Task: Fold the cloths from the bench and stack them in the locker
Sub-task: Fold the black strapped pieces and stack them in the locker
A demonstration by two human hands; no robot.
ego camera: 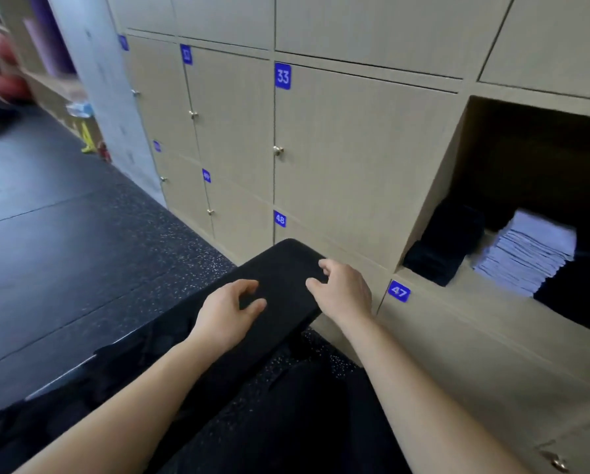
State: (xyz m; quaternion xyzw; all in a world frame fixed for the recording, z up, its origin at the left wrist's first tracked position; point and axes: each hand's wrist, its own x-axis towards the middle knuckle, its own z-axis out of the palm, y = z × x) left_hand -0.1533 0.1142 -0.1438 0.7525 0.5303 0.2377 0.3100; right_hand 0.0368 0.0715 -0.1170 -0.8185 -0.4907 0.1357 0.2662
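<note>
A black padded bench (283, 258) runs from the lower left to the middle of the view. Dark crumpled cloths (132, 357) lie along its left side; their edges are hard to tell from the pad. My left hand (228, 313) hovers over the bench's far end with fingers loosely curled and nothing in them. My right hand (341, 289) is just to the right, over the bench's right edge, fingers curved and holding nothing. The open locker (437, 186) at the right holds folded black cloths (447, 241) and a stack of pale lilac cloths (532, 254).
Beige locker doors with blue number plates, such as 33 (282, 76) and 47 (398, 291), fill the wall ahead. Dark speckled floor (81, 251) spreads to the left. More black cloth (577, 295) sits at the locker's right. A yellow floor sign (87, 138) stands far left.
</note>
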